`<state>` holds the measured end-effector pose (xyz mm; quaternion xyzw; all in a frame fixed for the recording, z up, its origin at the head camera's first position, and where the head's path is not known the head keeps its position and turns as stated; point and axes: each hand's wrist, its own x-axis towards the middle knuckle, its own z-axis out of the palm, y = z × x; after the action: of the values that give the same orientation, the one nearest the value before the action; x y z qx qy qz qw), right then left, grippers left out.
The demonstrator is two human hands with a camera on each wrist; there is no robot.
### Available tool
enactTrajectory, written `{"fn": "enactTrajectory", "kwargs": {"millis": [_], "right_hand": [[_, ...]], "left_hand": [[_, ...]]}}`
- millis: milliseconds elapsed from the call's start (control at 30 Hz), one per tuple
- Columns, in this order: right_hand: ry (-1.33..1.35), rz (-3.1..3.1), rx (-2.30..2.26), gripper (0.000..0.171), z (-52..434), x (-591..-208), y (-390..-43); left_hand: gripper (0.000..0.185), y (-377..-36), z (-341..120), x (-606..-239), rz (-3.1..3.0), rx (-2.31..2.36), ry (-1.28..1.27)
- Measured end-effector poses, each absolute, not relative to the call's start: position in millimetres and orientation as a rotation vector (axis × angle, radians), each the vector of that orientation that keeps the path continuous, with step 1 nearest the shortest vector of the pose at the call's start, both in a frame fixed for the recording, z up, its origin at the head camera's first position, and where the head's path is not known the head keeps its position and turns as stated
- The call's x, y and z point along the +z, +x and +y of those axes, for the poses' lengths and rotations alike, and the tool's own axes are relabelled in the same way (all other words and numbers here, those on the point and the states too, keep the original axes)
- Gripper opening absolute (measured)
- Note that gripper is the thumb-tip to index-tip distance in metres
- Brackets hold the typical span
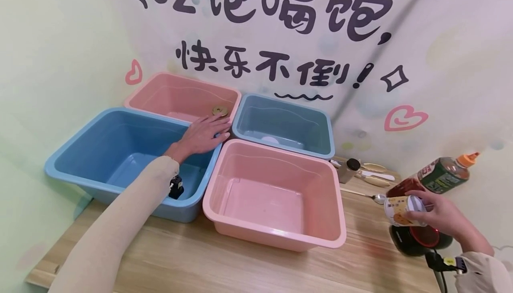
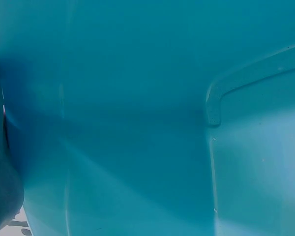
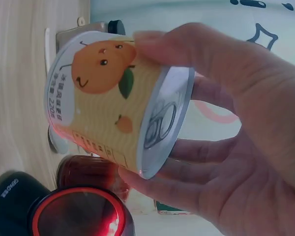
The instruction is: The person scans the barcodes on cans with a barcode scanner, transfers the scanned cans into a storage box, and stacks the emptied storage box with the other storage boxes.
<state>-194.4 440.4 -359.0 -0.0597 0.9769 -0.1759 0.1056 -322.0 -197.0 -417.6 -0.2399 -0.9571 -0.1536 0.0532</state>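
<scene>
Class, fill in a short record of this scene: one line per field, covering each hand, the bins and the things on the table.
Left hand: left hand rests flat on the rims where the bins meet, fingers straight
Right hand: right hand grips a can with an orange cartoon label, tilted on its side
Under the can: black scanner glowing red
Bins: two blue, two pink, in a square; front pink bin
Back pink bin: small round gold thing
Table right: sauce bottle, spoon
</scene>
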Motion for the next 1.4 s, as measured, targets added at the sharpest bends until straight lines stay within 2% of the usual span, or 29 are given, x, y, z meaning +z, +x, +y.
{"fn": "enactTrajectory", "kwargs": {"millis": [267,700,1000,1400], "right_hand": [[-0.206,2.898,-0.498,0.059,441.8,-362.2,-191.1],[-0.015,2.841,-0.531,0.074,448.8,-357.3,-188.7],[-0.125,2.899,-0.529,0.065,452.6,-360.8,-184.6],[-0.289,2.886,-0.662,0.067,450.3,-365.7,-176.2]], "left_hand": [[0.055,-322.5,-196.3,-418.5,-2.914,-0.477,-0.726],[0.055,-324.2,-196.0,-420.8,-2.901,-0.481,-0.722],[0.055,-324.4,-195.8,-418.7,-2.898,-0.481,-0.737],[0.056,-323.0,-196.2,-416.7,-2.916,-0.489,-0.724]]}}
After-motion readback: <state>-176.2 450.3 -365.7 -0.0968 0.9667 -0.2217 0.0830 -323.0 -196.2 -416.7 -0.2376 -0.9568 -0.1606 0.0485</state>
